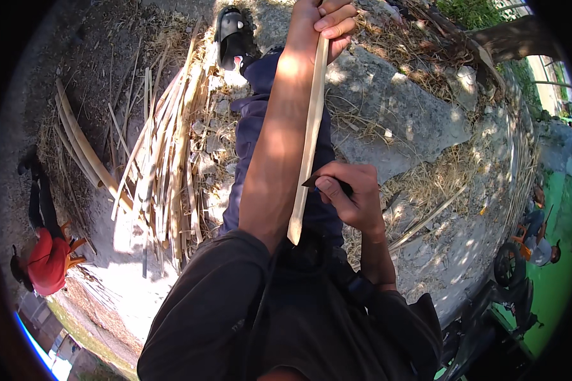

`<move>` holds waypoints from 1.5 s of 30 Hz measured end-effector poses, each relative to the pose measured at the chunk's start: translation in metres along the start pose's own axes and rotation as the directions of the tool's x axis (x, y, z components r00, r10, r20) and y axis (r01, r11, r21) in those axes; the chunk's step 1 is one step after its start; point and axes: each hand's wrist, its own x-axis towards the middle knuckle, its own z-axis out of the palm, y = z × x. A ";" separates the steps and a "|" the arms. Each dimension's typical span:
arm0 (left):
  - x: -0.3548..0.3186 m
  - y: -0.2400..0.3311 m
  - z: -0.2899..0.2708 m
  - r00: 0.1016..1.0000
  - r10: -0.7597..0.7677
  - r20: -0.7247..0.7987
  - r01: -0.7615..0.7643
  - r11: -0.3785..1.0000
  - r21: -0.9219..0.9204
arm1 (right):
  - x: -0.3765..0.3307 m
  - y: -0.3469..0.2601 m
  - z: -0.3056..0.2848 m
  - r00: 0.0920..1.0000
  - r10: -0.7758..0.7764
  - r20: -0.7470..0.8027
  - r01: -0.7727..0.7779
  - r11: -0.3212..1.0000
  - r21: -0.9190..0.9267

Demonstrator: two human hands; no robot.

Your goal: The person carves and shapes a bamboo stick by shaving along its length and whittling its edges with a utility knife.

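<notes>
A long, pale bamboo strip (pixel 312 120) runs lengthwise in front of me, its near end close to my lap. My left hand (pixel 333 24), at the end of a stretched-out arm, is closed around the strip's far part. Nearer to me, my right hand (pixel 354 193) grips a knife (pixel 311 181); only its dark blade shows, with the handle hidden in my fingers. The blade lies against the strip, some way above its near end. Beneath the strip are my legs in dark blue trousers (pixel 255 127), one foot in a black sandal (pixel 232 30).
Left of my legs lies a heap of split bamboo strips (pixel 165 146), beside thicker curved poles (pixel 86 143). A flat grey rock (pixel 394 108) is on the right. A person in red (pixel 47 261) sits far left; another person (pixel 540 247) sits far right near a motorcycle (pixel 508 298).
</notes>
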 end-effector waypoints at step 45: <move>-0.123 0.031 0.166 0.822 0.336 -0.460 0.562 -0.343 0.753 | -0.033 0.017 -0.084 0.816 0.269 -0.512 0.153 0.754 0.639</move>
